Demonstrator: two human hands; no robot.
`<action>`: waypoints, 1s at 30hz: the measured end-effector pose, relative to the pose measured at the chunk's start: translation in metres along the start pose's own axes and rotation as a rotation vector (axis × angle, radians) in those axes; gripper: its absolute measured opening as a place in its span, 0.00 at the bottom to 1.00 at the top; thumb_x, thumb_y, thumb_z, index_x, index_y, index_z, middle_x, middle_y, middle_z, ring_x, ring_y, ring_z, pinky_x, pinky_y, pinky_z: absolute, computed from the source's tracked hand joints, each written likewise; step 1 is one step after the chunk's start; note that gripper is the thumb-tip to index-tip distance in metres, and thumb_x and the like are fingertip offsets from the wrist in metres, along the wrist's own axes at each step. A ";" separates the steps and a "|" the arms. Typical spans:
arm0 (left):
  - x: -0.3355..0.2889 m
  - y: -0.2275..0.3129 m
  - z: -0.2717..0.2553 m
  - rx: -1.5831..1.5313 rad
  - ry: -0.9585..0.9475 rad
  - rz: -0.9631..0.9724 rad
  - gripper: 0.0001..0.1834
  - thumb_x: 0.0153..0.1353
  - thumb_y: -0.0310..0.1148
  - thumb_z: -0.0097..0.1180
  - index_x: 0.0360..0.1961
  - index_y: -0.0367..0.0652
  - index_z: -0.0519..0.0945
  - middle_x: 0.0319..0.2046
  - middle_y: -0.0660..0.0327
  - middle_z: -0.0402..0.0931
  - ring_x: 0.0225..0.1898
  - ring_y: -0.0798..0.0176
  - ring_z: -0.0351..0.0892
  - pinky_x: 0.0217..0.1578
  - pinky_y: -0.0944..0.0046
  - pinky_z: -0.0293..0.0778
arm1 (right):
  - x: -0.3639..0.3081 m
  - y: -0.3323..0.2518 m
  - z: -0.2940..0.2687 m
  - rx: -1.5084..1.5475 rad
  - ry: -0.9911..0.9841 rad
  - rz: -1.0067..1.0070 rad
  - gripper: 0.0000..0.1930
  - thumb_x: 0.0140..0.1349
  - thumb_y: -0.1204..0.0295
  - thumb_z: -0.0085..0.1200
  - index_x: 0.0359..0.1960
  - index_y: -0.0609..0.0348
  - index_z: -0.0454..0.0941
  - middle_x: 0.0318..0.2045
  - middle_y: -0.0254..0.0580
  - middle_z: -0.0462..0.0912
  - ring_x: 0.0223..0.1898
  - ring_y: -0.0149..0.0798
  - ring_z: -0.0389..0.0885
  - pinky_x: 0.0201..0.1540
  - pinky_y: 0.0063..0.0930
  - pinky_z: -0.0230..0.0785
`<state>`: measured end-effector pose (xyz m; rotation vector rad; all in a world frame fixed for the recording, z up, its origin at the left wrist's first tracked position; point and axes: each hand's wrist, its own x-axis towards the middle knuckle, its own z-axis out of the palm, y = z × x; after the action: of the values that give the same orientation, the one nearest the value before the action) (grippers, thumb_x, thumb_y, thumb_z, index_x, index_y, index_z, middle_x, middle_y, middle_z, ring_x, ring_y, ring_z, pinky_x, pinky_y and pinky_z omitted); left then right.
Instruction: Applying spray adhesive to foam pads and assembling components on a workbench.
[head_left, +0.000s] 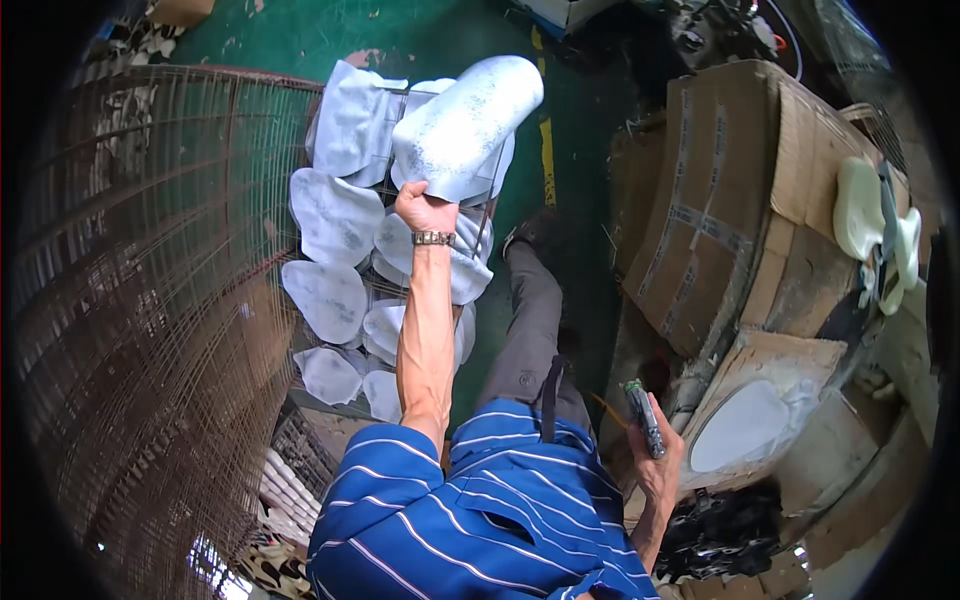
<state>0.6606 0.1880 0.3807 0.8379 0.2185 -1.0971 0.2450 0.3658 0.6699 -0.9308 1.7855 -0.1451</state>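
Observation:
My left hand (425, 208) grips the lower edge of a pale grey-white, speckled sheet piece (470, 120) with rounded ends. It holds the piece over a rack where similar rounded pieces (335, 215) lie in overlapping rows. A dark banded watch or bracelet (433, 238) circles my left wrist. Low on the right, beside my hip, my right hand (658, 465) is closed around a slim dark tool-like object (645, 418) with a greenish tip. Its exact kind does not show. A thin orange-yellow strip (608, 410) sticks out next to it.
A tall rusty wire cage (180, 250) stands along the left. Big taped cardboard boxes (700, 200) rise on the right, with pale foam-like pieces (860, 210) on one and a white oval (740, 425) below. The floor (270, 40) is green with a yellow line (547, 160).

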 end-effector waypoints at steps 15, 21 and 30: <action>0.084 0.032 -0.187 0.898 0.701 0.018 0.37 0.65 0.31 0.68 0.75 0.45 0.69 0.60 0.54 0.80 0.56 0.53 0.83 0.58 0.41 0.77 | 0.059 -0.055 0.041 -0.081 -0.092 0.086 0.28 0.68 0.75 0.61 0.71 0.63 0.77 0.45 0.44 0.89 0.43 0.31 0.82 0.51 0.27 0.74; -0.015 0.171 -0.041 1.348 0.486 0.981 0.29 0.57 0.21 0.66 0.62 0.42 0.79 0.56 0.49 0.79 0.61 0.46 0.77 0.64 0.47 0.73 | 0.053 -0.028 0.036 -0.048 -0.259 -0.162 0.29 0.65 0.74 0.59 0.70 0.61 0.79 0.48 0.41 0.89 0.46 0.32 0.83 0.53 0.28 0.75; -0.194 0.363 0.073 1.600 0.730 1.752 0.26 0.56 0.21 0.62 0.59 0.43 0.77 0.61 0.49 0.73 0.63 0.39 0.73 0.64 0.35 0.69 | 0.032 0.038 0.018 -0.143 -0.197 -0.486 0.30 0.61 0.73 0.59 0.67 0.66 0.79 0.41 0.54 0.89 0.40 0.42 0.85 0.48 0.36 0.77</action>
<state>0.8607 0.3421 0.7131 2.0990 -0.8405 1.0342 0.2361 0.3769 0.6185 -1.4217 1.3774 -0.2270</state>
